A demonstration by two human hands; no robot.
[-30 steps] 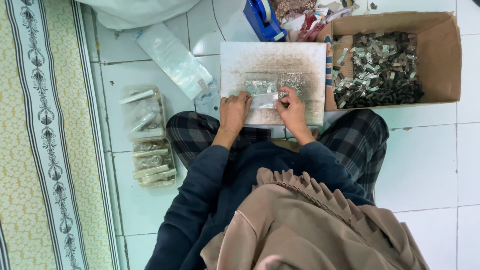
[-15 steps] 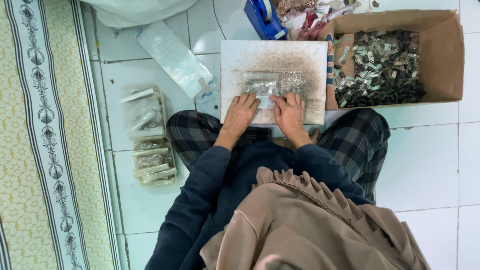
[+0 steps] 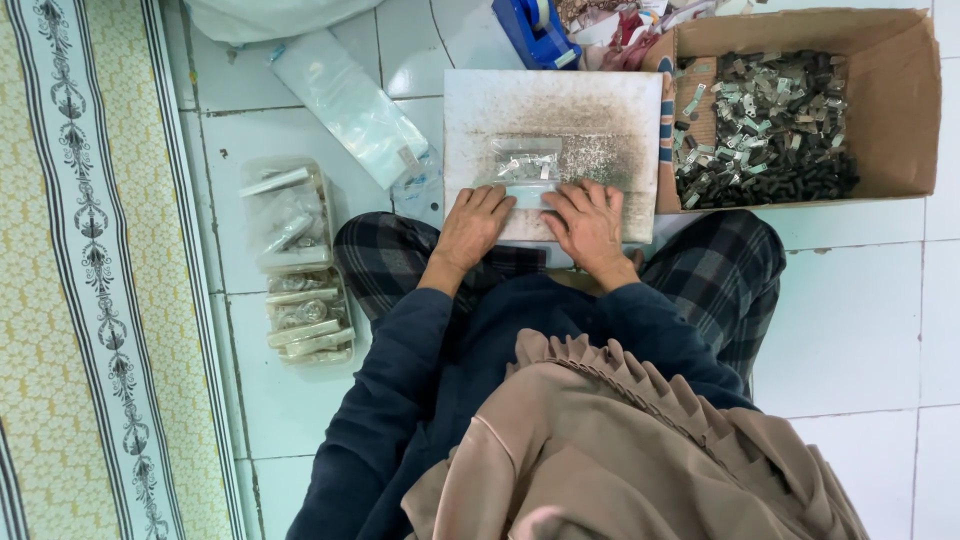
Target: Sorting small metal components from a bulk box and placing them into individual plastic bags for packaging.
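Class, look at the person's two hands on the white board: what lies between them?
In the head view, a small clear plastic bag of metal pieces lies between the left hand and right hand, on the stained white board.

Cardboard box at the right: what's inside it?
The cardboard box holds a heap of small grey metal pieces. Whatever lies beneath the heap is covered.

Dark plaid trousers (image 3: 720, 270) — blue tape dispenser (image 3: 535, 35)

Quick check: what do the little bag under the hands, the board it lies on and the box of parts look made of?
Small bag: clear glossy plastic film, contents showing through. Board: looks like rigid white sheet, matte, stained brown; exact material unclear. Box: brown cardboard, folded flaps. Parts: probably metal, grey and shiny.
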